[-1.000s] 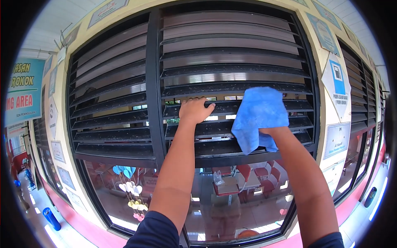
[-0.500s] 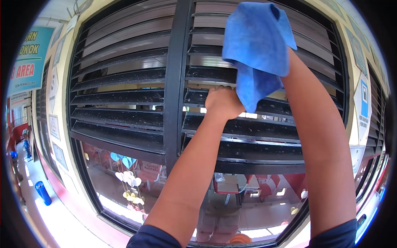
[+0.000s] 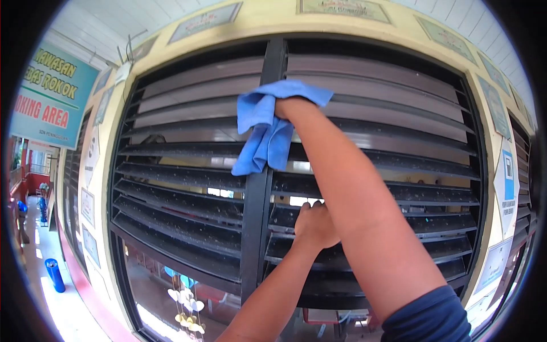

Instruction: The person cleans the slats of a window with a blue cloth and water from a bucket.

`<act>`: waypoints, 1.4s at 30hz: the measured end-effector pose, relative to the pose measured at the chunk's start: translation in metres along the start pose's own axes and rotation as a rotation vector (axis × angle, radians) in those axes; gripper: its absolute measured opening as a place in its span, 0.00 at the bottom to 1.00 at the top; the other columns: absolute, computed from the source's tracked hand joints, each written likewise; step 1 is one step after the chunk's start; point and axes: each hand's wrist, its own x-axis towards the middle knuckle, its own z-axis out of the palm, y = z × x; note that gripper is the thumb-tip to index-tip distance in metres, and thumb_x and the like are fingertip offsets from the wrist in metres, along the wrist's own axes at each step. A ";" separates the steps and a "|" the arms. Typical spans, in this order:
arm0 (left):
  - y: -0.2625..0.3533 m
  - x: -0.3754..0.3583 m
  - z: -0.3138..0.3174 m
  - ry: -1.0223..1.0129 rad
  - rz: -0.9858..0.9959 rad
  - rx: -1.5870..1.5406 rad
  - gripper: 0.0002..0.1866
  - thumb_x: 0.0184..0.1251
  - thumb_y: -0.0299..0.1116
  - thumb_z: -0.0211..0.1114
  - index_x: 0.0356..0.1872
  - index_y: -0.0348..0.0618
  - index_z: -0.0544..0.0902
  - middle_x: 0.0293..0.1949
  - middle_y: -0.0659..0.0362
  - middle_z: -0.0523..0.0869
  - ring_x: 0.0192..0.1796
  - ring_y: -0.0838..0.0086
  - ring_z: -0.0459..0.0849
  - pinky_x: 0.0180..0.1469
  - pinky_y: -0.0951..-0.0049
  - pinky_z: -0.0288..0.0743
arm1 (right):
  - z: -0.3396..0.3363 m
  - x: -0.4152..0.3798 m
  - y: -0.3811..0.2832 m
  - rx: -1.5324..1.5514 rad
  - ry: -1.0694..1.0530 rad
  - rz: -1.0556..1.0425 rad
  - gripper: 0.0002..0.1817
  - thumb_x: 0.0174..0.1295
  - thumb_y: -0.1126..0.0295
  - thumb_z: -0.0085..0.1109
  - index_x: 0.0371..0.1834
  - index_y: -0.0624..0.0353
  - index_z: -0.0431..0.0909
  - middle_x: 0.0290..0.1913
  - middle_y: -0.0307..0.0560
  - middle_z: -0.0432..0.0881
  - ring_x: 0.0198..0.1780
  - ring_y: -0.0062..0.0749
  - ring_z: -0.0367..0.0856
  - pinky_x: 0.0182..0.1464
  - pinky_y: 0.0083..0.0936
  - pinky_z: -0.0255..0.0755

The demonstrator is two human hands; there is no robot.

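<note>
A blue cloth point(image 3: 263, 122) is draped around my right hand point(image 3: 289, 107), which is closed on it at the upper part of the middle window post point(image 3: 259, 225). The cloth covers most of that hand's fingers and hangs down in folds over the post and the slat ends on its left. Lower down, my left hand point(image 3: 316, 225) has its fingers curled over the edge of a black louver slat point(image 3: 370, 191), just right of the post. My right forearm crosses in front of the slats above the left hand. Pale specks dot many of the slats.
Framed signs point(image 3: 205, 23) hang on the yellow wall above. A teal sign point(image 3: 51, 91) sticks out at the left. Below the louvers, strings of paper hearts point(image 3: 185, 296) show at the glass. A blue cylindrical bin point(image 3: 54, 275) stands in the walkway.
My right hand has carried the cloth left from the right-hand louvers to the middle post. The view has tilted up, showing more upper wall. My left hand still grips a slat.
</note>
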 end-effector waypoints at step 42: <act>0.012 -0.007 -0.009 -0.016 -0.048 0.063 0.30 0.76 0.59 0.51 0.64 0.47 0.83 0.57 0.52 0.88 0.65 0.60 0.83 0.74 0.52 0.65 | -0.013 0.016 0.037 -0.076 -0.112 0.266 0.29 0.69 0.44 0.59 0.70 0.42 0.81 0.69 0.50 0.82 0.67 0.44 0.81 0.68 0.39 0.71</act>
